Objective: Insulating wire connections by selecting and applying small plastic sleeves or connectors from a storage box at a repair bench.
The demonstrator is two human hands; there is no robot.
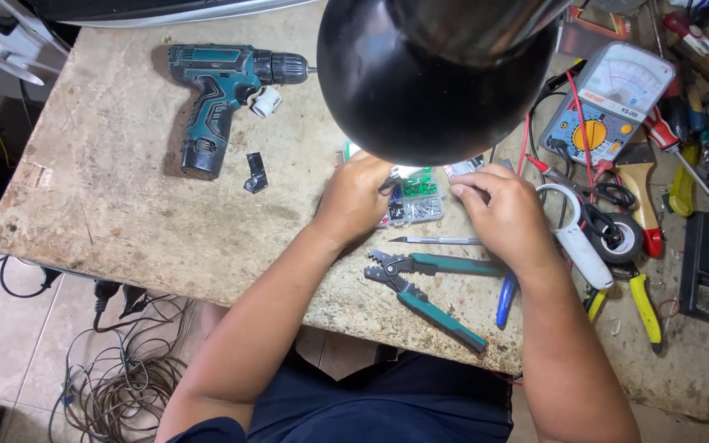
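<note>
A black lamp shade hangs closest to the camera, filling the upper middle of the view and hiding part of the work beneath it. Below it, two bare forearms reach up from the bottom edge onto a worn, stained tabletop.

The left hand rests just left of a small clear parts box, its fingers curled at the box's upper left corner; they seem to pinch something small and dark, but the shade's edge covers the tips, so what it is cannot be told. The right hand sits just right of the box, fingers bent, with the fingertips pressed together on a small pale piece at the box's upper right. The box lies between the two hands, touching or nearly touching both, its long side running left to right and slightly tilted. Neither hand is clearly nearer; the box's green and silver contents show in the gap between them.

Just nearer the person than the box lies a thin knife, pointing left. Nearer still are green-handled crimping pliers, handles spread toward the right, partly under the right wrist.

Well apart, at upper left, a teal cordless drill lies on its side. To the right stand an analogue multimeter with red and black leads, a roll of black tape, and yellow-handled cutters. Tangled cables lie on the floor at lower left.
</note>
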